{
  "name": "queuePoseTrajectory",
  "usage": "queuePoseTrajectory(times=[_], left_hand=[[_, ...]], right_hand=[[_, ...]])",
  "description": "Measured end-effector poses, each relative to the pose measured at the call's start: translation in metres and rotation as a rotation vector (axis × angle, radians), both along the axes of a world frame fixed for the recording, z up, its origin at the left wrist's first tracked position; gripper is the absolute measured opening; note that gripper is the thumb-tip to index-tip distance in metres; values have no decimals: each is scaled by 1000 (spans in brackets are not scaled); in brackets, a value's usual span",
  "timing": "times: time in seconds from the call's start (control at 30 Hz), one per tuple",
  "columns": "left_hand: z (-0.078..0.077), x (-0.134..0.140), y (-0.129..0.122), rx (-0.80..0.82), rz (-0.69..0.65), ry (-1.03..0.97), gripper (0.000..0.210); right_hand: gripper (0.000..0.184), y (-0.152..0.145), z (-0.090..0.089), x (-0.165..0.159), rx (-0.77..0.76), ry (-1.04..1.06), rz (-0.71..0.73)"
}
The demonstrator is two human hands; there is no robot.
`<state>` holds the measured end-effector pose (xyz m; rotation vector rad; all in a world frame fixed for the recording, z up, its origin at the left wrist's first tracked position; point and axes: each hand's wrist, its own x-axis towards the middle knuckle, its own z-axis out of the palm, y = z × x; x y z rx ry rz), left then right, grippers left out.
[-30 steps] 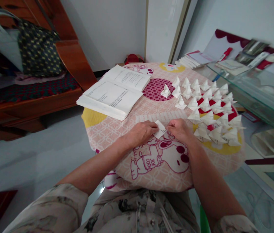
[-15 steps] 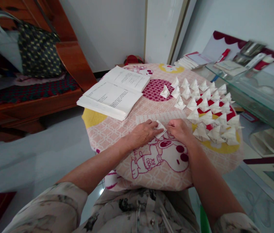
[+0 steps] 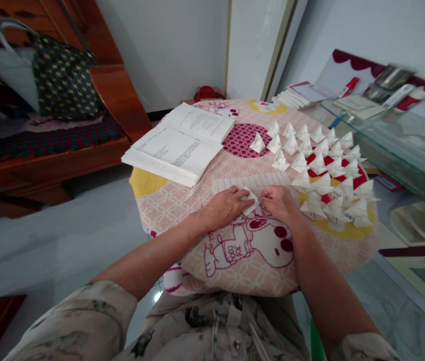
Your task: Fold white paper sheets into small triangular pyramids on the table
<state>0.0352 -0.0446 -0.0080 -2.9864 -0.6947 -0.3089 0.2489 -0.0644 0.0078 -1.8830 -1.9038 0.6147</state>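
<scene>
A small folded piece of white paper lies on the patterned tablecloth in front of me. My left hand presses on its left side, fingers closed over it. Pinched fingers of my right hand are at the paper's right corner; the fingertips partly hide what they grip. Beyond and to the right stand several folded paper boats in loose rows, the nearest ones close to my right hand. An open book with printed pages lies at the back left of the table.
A glass shelf with a metal cup and a red marker is on the right. Stacked papers stand at the back. On the left, a wooden bench holds a dark patterned bag.
The view has shifted very slightly. Both hands stay at the folded paper in nearly the same pose, and the paper boats and book have not moved.
</scene>
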Motion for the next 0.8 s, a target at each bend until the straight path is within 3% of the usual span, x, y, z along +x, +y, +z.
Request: queuePoseTrajectory(times=[0.17, 0.4, 0.6, 0.8], left_hand=[[1, 2, -1, 20, 21, 17, 42], [2, 3, -3, 33, 15, 54, 44], [3, 6, -4, 2, 45, 89, 46], [8, 8, -7, -18, 59, 120, 46]], right_hand=[[15, -1, -9, 8, -49, 118, -51], [9, 0, -6, 6, -43, 105, -38], [10, 0, -13, 9, -130, 263, -163], [9, 0, -14, 10, -161, 359, -196]])
